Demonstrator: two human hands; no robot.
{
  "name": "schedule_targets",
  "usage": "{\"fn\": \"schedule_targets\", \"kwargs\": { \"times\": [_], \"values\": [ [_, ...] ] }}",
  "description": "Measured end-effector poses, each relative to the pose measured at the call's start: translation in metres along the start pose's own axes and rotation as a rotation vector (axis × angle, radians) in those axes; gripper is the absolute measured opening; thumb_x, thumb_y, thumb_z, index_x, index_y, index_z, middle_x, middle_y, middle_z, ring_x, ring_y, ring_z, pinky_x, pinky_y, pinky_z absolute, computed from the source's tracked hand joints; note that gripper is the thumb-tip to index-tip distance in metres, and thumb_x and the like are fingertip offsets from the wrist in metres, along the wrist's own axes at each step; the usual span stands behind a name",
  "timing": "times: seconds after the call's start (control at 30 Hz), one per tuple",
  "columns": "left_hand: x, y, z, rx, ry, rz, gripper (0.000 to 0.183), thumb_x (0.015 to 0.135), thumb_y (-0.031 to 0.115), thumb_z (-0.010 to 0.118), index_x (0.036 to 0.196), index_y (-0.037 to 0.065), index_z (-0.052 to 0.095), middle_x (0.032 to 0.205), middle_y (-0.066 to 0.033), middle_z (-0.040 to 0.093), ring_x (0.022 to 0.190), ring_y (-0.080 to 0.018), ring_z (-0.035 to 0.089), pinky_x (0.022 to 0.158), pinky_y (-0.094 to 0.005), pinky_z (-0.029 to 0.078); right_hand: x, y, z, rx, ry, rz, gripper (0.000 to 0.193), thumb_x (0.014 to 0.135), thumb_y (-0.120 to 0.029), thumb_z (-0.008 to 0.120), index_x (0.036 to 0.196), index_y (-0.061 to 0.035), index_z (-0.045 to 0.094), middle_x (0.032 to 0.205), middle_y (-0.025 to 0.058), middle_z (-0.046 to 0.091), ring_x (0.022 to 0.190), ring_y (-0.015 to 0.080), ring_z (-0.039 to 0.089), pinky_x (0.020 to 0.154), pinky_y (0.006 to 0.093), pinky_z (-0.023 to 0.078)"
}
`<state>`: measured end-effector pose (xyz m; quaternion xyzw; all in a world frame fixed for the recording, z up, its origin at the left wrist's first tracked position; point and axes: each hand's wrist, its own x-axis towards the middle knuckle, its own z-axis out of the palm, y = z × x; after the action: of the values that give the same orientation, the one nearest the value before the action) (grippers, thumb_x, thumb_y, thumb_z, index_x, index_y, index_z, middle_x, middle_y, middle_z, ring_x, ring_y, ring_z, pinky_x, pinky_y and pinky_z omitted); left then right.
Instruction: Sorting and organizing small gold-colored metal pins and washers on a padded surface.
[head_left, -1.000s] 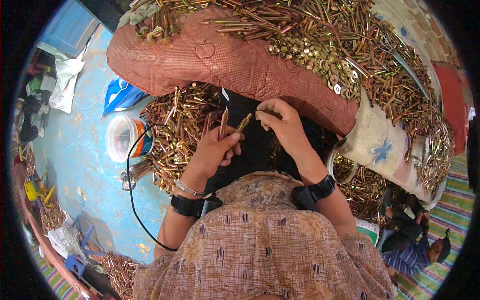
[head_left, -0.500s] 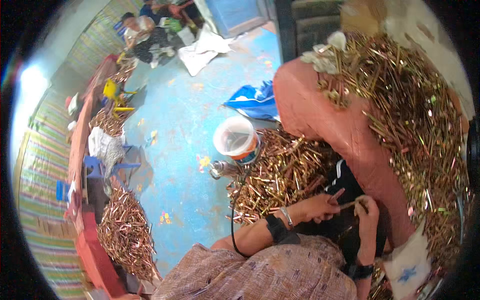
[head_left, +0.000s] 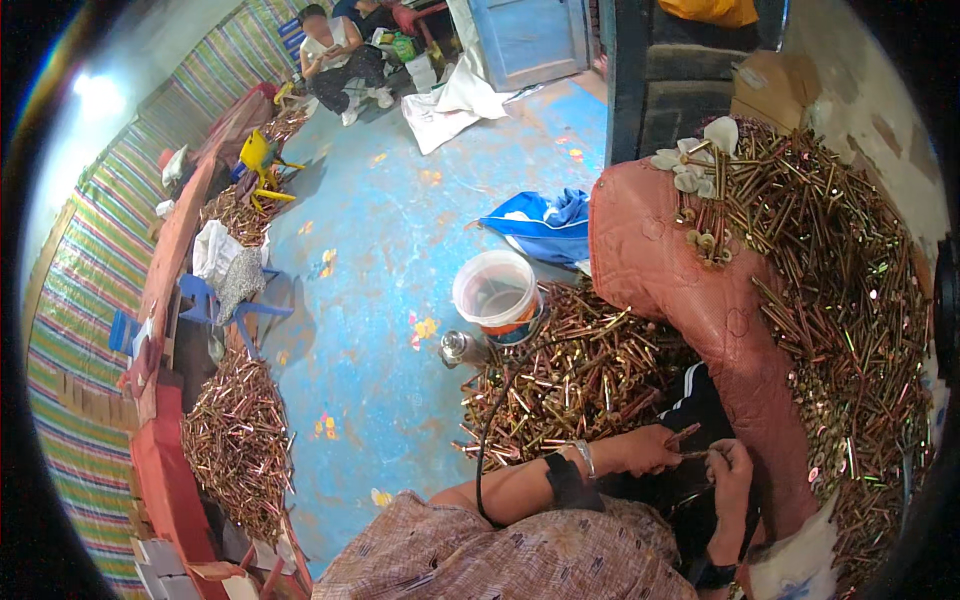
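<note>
Here, open tub [head_left: 514,326], contents unclear, bolts [head_left: 580,375] alongside

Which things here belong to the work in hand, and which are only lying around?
Work, it seems:
- bolts held in left hand
- right hand, close by
- floor bolt heap
- right-side bolt heap

Probably just lying about:
- bucket
- blue sack
- yellow chair

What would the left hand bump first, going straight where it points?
Probably the right hand, close ahead of the left hand. Depth is unclear, so it might slip past toward the reddish padded cover.
</note>
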<state>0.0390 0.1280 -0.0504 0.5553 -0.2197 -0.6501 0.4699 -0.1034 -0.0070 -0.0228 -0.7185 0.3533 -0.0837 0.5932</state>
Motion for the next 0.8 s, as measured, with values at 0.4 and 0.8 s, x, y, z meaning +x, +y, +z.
{"fn": "schedule_targets", "kwargs": {
  "times": [0.4, 0.8],
  "values": [
    [0.003, 0.003, -0.003, 0.671, 0.099, 0.227, 0.029, 0.082, 0.026, 0.055, 0.084, -0.003, 0.054, 0.064, -0.0158, 0.057, 0.068, -0.0342, 0.058, 0.064, -0.0407, 0.044, 0.001, 0.011, 0.007, 0.036, 0.045, 0.116, 0.016, 0.086, -0.017, 0.052, 0.076, -0.0054, 0.048, 0.059, -0.0023, 0.04, 0.049, 0.0042, 0.034, 0.041, 0.0205, 0.027],
    [0.006, -0.001, 0.004, 0.839, 0.158, 0.311, 0.034, 0.083, 0.028, 0.055, 0.085, -0.006, 0.054, 0.076, -0.0236, 0.058, 0.078, -0.0406, 0.057, 0.069, -0.0437, 0.045, -0.005, -0.001, 0.015, 0.13, 0.085, 0.138, 0.012, 0.087, -0.015, 0.048, 0.081, -0.0051, 0.047, 0.064, -0.0013, 0.04, 0.05, 0.0059, 0.037, 0.044, 0.0228, 0.032]
  ]
}}
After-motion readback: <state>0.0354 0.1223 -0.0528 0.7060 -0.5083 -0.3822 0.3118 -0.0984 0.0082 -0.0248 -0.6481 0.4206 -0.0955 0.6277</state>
